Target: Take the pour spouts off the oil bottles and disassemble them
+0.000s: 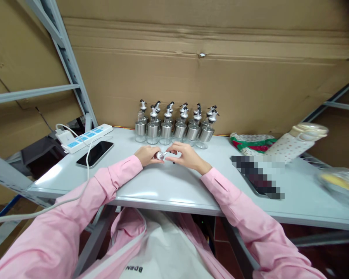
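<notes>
Both hands meet at the middle of the grey table. My left hand is closed around a small silver pourer cap. My right hand pinches the same cap's spout end from the right side. Just behind the hands stand several glass oil bottles with steel bands and pourer tops, in two rows against the cardboard wall. Both arms wear pink sleeves.
A white-and-blue power strip and a black phone on a white cable lie at the left. A red-green patterned cloth, a dotted bottle-shaped thing and a blurred dark item lie at the right. Metal shelving flanks both sides.
</notes>
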`<action>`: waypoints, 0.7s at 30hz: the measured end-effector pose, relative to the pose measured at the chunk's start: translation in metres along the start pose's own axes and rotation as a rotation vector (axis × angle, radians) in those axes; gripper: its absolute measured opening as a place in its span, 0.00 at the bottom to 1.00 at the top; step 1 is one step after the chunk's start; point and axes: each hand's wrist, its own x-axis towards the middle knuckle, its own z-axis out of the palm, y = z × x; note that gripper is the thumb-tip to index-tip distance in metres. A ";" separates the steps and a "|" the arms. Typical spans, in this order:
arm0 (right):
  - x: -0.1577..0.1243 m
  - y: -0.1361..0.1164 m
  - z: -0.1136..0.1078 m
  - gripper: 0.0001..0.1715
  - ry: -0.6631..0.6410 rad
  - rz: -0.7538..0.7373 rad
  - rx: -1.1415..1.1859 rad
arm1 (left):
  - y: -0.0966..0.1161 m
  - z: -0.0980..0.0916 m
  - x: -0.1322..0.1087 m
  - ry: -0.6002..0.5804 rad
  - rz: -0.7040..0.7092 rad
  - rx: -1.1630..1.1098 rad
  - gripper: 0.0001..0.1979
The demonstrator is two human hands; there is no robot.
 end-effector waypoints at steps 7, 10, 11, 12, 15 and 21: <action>0.000 -0.007 0.007 0.12 0.012 -0.079 -0.070 | -0.002 -0.001 0.000 0.052 0.043 0.009 0.15; 0.000 -0.008 0.008 0.09 -0.002 -0.108 -0.068 | -0.004 -0.001 0.000 0.087 0.063 0.002 0.10; 0.000 -0.008 0.008 0.08 -0.004 -0.107 -0.068 | -0.004 -0.001 0.000 0.104 0.073 -0.002 0.09; 0.000 -0.008 0.009 0.08 -0.003 -0.099 -0.073 | -0.005 -0.001 0.000 0.123 0.087 -0.005 0.09; 0.000 -0.007 0.009 0.08 0.001 -0.062 -0.107 | -0.006 -0.001 -0.001 0.193 0.145 -0.017 0.09; -0.001 -0.004 0.010 0.05 -0.030 -0.012 -0.151 | -0.002 -0.009 -0.001 0.325 0.311 0.067 0.13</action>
